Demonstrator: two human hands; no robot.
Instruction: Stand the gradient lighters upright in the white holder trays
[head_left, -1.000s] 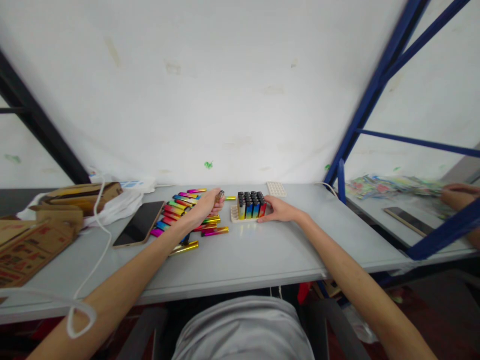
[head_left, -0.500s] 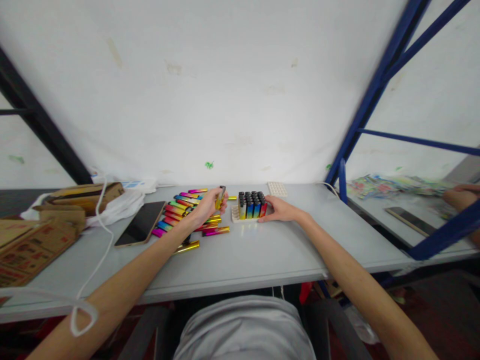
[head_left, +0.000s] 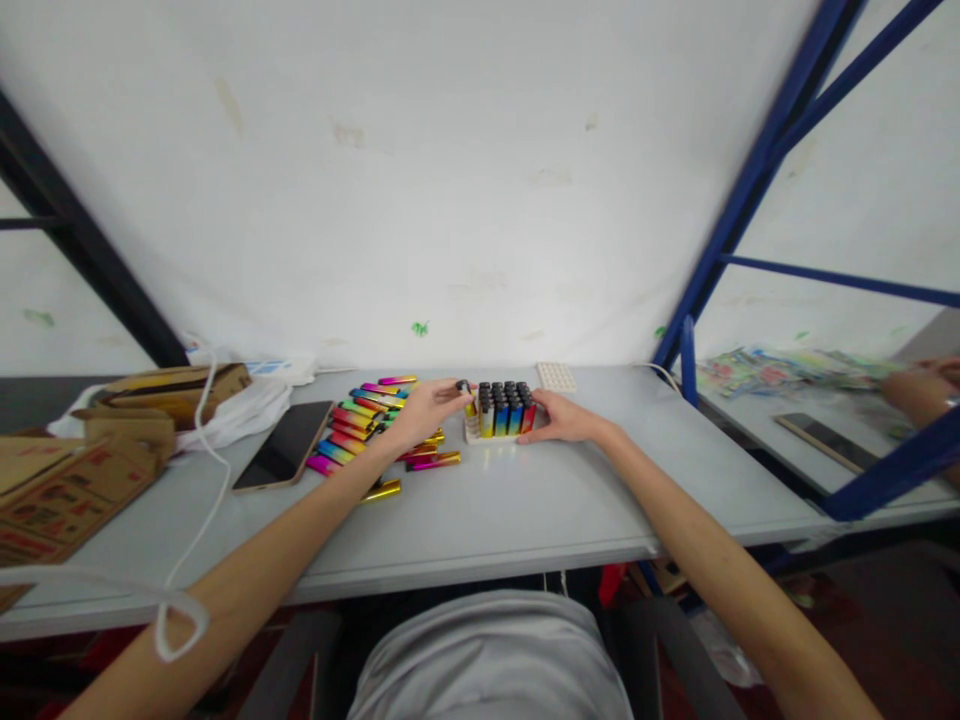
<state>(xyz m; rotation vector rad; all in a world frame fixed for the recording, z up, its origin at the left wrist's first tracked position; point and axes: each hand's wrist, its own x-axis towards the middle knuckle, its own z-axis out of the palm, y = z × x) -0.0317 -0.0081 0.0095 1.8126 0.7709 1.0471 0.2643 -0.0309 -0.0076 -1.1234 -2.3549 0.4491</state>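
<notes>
My left hand (head_left: 429, 411) pinches a gold lighter (head_left: 469, 402) with a black top, held nearly upright over the left end of a white tray (head_left: 471, 436). Rows of upright lighters (head_left: 507, 412) with black tops and yellow, blue and red bodies fill the tray's middle and right. My right hand (head_left: 559, 416) rests against the right side of these rows, its thumb and fingers around the tray's right end. Left of the tray, partly behind my left forearm, lies a loose pile of shiny coloured lighters (head_left: 352, 425).
A second white tray (head_left: 556, 377) lies near the wall. At the left are a phone (head_left: 283, 446), cardboard boxes (head_left: 82, 490) and a white cable (head_left: 201, 420). Blue shelf posts (head_left: 739, 215) rise at the right, beyond which another person's hand (head_left: 922, 388) and a phone (head_left: 825, 442) show.
My left hand has moved right with the gold lighter, from above the pile to the tray's left end. My right hand has stayed at the tray.
</notes>
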